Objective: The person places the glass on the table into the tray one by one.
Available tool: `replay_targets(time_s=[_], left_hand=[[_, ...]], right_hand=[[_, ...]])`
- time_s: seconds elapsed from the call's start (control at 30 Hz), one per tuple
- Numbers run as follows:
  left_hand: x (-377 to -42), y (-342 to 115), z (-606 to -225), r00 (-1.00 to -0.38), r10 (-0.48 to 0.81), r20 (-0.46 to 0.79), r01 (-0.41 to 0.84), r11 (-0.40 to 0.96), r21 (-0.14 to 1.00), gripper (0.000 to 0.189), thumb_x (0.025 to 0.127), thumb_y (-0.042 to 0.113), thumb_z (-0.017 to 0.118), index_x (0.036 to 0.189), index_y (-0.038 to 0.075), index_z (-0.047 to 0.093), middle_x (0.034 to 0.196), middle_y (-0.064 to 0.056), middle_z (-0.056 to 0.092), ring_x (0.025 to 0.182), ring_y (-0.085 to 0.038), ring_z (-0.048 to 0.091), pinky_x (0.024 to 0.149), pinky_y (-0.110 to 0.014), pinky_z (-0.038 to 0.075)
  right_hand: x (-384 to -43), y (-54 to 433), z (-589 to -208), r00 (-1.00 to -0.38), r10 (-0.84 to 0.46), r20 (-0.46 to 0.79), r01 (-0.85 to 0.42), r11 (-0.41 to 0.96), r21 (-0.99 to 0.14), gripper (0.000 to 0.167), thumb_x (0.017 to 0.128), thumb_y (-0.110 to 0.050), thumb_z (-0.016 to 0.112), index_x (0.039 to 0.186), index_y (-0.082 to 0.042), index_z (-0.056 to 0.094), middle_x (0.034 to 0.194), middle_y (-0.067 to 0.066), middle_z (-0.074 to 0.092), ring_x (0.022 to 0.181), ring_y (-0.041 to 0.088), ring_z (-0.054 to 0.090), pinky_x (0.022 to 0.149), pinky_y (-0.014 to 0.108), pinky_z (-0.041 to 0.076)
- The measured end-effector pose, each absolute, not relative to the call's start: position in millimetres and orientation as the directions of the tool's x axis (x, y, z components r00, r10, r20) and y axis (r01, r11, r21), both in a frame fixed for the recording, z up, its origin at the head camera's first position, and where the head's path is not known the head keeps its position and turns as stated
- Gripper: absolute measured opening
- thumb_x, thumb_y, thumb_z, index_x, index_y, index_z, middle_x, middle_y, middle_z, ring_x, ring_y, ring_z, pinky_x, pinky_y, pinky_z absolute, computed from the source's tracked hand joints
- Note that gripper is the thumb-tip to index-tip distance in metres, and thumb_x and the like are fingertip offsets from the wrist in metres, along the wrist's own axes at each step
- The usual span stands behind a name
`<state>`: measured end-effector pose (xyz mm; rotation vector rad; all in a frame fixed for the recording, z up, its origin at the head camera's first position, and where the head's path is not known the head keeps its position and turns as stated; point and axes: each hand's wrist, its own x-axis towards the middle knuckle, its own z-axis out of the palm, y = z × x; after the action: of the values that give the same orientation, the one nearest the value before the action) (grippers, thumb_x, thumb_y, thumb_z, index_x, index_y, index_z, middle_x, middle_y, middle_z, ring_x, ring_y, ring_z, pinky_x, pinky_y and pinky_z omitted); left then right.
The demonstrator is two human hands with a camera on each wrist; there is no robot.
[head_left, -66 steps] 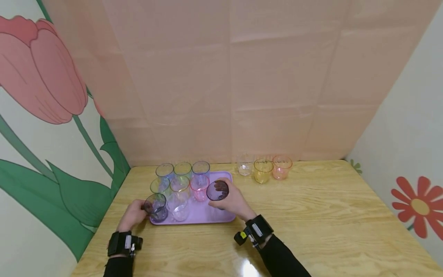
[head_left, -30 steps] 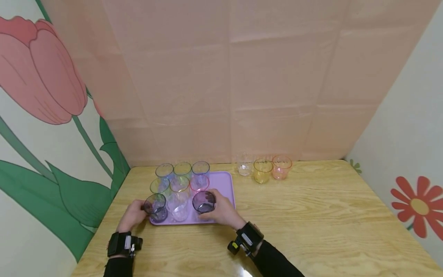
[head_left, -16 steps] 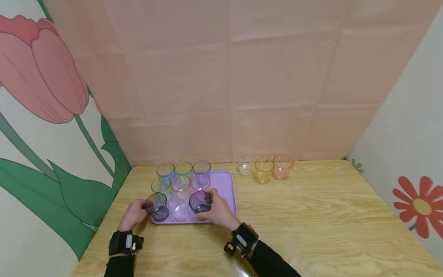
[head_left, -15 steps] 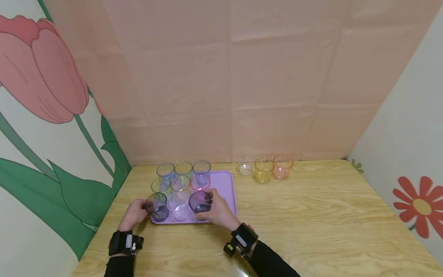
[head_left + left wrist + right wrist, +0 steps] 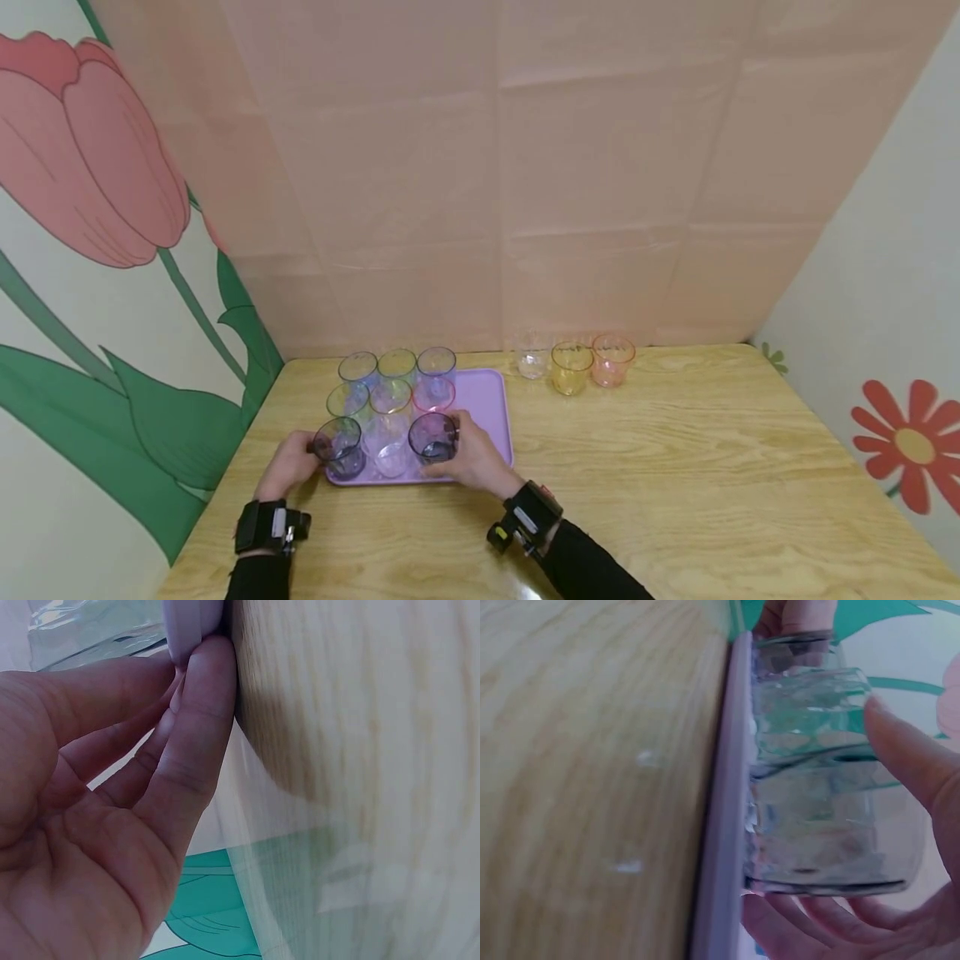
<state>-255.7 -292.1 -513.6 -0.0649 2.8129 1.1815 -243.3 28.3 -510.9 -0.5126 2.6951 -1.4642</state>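
Note:
My left hand (image 5: pixel 288 467) pinches the near-left corner of a lilac tray (image 5: pixel 483 404); the left wrist view has its thumb and fingertips at the tray rim (image 5: pixel 193 634). Close beside that hand a dark grey glass (image 5: pixel 337 454) stands on the tray. My right hand (image 5: pixel 480 457) holds another dark glass (image 5: pixel 432 440) upright at the tray's front, right of a clear glass (image 5: pixel 390 454). In the right wrist view the fingers and thumb curve around this glass (image 5: pixel 829 825), its base right at the tray.
Behind the front row stand several tinted glasses, among them a pink-rimmed one (image 5: pixel 433 396) and a blue one (image 5: pixel 437 364). At the table's back edge are a clear glass (image 5: pixel 532 360), a yellow glass (image 5: pixel 571 375) and a pink glass (image 5: pixel 612 367). Walls rise behind and on both sides.
The right hand has carried the dark glass left and toward the tray's front, beside the clear glass, and has been nearly still for the last half second. The left hand has stayed put.

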Motion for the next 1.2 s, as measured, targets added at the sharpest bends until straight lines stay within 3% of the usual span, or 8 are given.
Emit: replay_targets(time_s=[0.17, 0.47, 0.87, 1.07, 1.2], left_hand=[[-255, -291, -513, -0.997, -0.002, -0.083, -0.061, 0.701, 0.711, 0.020, 0.081, -0.017, 0.057, 0.092, -0.006, 0.070, 0.086, -0.011, 0.068, 0.080, -0.024, 0.060, 0.071, -0.036, 0.051], [-256, -292, -513, -0.993, -0.009, -0.114, -0.089, 0.694, 0.714, 0.019, 0.085, -0.015, 0.057, 0.096, -0.007, 0.070, 0.088, -0.011, 0.068, 0.082, -0.024, 0.060, 0.075, -0.039, 0.052], [-253, -291, -514, -0.998, 0.007, -0.069, -0.045, 0.684, 0.728, 0.022, 0.080, -0.020, 0.054, 0.091, -0.009, 0.068, 0.084, -0.010, 0.067, 0.080, -0.024, 0.061, 0.071, -0.039, 0.054], [-253, -290, -513, -0.998, 0.011, -0.062, -0.038, 0.683, 0.729, 0.022, 0.078, -0.019, 0.053, 0.089, -0.008, 0.068, 0.084, -0.010, 0.067, 0.080, -0.024, 0.060, 0.070, -0.035, 0.053], [-254, -291, -514, -0.999, 0.025, -0.037, -0.010, 0.681, 0.732, 0.020, 0.078, -0.019, 0.055, 0.087, -0.006, 0.068, 0.081, -0.009, 0.066, 0.077, -0.022, 0.059, 0.067, -0.031, 0.051]], right_hand=[[-244, 38, -504, -0.929, -0.352, 0.113, -0.289, 0.501, -0.816, 0.094, 0.065, -0.016, 0.095, 0.140, 0.009, 0.042, 0.134, 0.026, 0.057, 0.119, 0.041, 0.059, 0.102, 0.053, 0.047], [-251, 67, -492, -0.911, -0.408, 0.057, -0.258, 0.456, -0.852, 0.084, 0.074, -0.006, 0.087, 0.142, 0.011, 0.042, 0.139, 0.031, 0.053, 0.126, 0.046, 0.054, 0.104, 0.056, 0.045], [-273, 117, -486, -0.965, -0.238, 0.106, -0.191, 0.371, -0.909, 0.055, 0.088, -0.004, 0.075, 0.139, 0.002, 0.056, 0.139, 0.025, 0.057, 0.125, 0.044, 0.056, 0.103, 0.053, 0.047], [-286, 153, -482, -0.984, -0.149, 0.103, -0.152, 0.377, -0.913, 0.052, 0.093, -0.016, 0.073, 0.140, -0.003, 0.056, 0.139, 0.023, 0.057, 0.127, 0.041, 0.056, 0.101, 0.050, 0.050], [-292, 176, -479, -0.985, -0.066, 0.157, -0.170, 0.364, -0.916, 0.053, 0.094, -0.016, 0.073, 0.141, 0.000, 0.054, 0.140, 0.025, 0.056, 0.130, 0.039, 0.053, 0.105, 0.051, 0.046]])
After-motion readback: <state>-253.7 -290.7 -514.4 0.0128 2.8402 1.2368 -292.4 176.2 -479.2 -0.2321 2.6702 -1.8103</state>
